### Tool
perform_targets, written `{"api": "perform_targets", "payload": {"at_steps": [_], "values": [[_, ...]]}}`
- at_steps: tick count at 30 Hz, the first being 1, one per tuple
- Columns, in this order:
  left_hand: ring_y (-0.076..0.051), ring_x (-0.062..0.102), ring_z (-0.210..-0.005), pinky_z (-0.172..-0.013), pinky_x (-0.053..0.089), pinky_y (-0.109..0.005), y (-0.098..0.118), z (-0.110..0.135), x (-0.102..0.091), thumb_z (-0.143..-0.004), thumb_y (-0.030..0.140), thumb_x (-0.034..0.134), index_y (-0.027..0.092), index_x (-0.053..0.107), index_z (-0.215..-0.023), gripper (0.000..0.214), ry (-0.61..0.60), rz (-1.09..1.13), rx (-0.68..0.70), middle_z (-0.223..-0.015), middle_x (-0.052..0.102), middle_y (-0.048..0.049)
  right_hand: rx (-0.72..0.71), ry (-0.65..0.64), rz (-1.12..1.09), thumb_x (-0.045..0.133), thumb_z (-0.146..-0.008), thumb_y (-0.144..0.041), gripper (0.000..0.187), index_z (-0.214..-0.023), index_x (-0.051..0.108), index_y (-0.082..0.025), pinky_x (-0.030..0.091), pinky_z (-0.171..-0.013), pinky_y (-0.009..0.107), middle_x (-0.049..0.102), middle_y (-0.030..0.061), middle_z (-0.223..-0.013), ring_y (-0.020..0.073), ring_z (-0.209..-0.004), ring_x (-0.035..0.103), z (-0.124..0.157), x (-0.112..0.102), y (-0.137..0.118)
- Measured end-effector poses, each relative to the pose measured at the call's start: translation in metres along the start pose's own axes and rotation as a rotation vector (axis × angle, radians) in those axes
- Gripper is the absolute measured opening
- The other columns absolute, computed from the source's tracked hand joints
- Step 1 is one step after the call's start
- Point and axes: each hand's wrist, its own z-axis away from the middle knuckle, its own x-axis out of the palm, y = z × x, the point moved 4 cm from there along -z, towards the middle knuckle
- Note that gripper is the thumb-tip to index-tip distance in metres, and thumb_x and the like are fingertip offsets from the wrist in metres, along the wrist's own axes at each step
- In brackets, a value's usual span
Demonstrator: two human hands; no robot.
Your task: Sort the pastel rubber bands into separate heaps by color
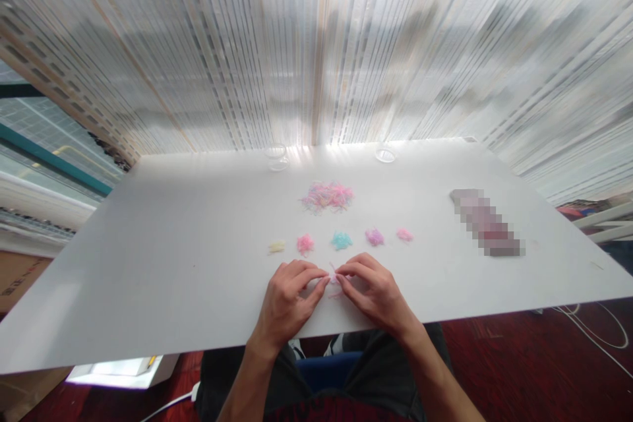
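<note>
My left hand (291, 297) and my right hand (376, 290) meet near the table's front edge, each with thumb and fingertips pinched. Between the fingertips is a little bunch of thin pale pink strands (333, 275), too small to tell what kind. A pink strand (335, 296) sticks out below the fingers. Ahead of the hands, small sorted piles lie in a row: yellow (277, 247), pink (305, 244), turquoise (341, 241), purple (374, 237) and light pink (405, 235). Behind them is a larger mixed heap of pastel strands (328, 197).
Clear round containers or lids (278, 163) and another clear lid (386, 155) are at the back of the white table (173, 244). A blurred-out flat object (487, 223) lies at the right. A translucent ribbed curtain (316, 46) hangs along the far edge.
</note>
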Motion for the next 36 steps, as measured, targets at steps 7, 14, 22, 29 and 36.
{"api": "perform_targets", "payload": {"at_steps": [7, 14, 22, 29, 36], "values": [[-0.016, 0.064, -0.075, -0.076, 0.046, -0.031, -0.0003, 0.0003, -0.0008, -0.097, 0.021, 0.065, 0.022, 0.072, -0.098, 0.007, 0.018, 0.006, 0.005, -0.09, 0.073, -0.001, -0.006, 0.011, -0.003, 0.066, -0.095, -0.018, 0.009, -0.1, 0.072, -0.022, 0.056, -0.075, 0.031, 0.067, 0.0047, -0.089, 0.0186, -0.083, 0.066, 0.0003, -0.0003, 0.0004], [-0.015, 0.063, -0.072, -0.075, 0.047, -0.031, 0.0004, -0.0003, -0.0018, -0.098, 0.023, 0.064, 0.022, 0.073, -0.097, 0.009, 0.019, 0.0, 0.003, -0.09, 0.074, -0.0017, -0.012, 0.009, -0.011, 0.068, -0.094, -0.017, 0.009, -0.1, 0.072, -0.021, 0.056, -0.076, 0.031, 0.068, 0.0052, -0.09, 0.0186, -0.084, 0.066, 0.0006, -0.0006, -0.0002], [-0.015, 0.062, -0.072, -0.074, 0.046, -0.031, -0.0011, 0.0011, -0.0008, -0.098, 0.023, 0.065, 0.023, 0.073, -0.098, 0.008, 0.018, 0.018, 0.009, -0.089, 0.073, -0.0013, -0.021, 0.009, -0.008, 0.069, -0.094, -0.02, 0.008, -0.101, 0.072, -0.022, 0.056, -0.075, 0.031, 0.068, 0.0053, -0.089, 0.019, -0.083, 0.066, 0.0005, 0.0, -0.0004], [-0.016, 0.065, -0.078, -0.075, 0.047, -0.031, 0.0001, 0.001, -0.0012, -0.097, 0.022, 0.066, 0.023, 0.072, -0.098, 0.007, 0.025, 0.019, 0.027, -0.089, 0.074, -0.001, -0.032, 0.012, 0.002, 0.067, -0.095, -0.018, 0.008, -0.099, 0.073, -0.023, 0.056, -0.075, 0.03, 0.068, 0.0046, -0.088, 0.0184, -0.082, 0.066, 0.0006, 0.0004, 0.0002], [-0.018, 0.067, -0.083, -0.078, 0.05, -0.033, -0.0013, 0.002, 0.0003, -0.096, 0.025, 0.068, 0.024, 0.072, -0.108, 0.013, 0.0, 0.019, 0.012, -0.097, 0.075, -0.003, -0.049, 0.007, -0.001, 0.067, -0.095, -0.02, 0.008, -0.098, 0.073, -0.023, 0.056, -0.073, 0.03, 0.068, 0.0042, -0.086, 0.0179, -0.08, 0.067, -0.0003, -0.0002, -0.0017]]}}
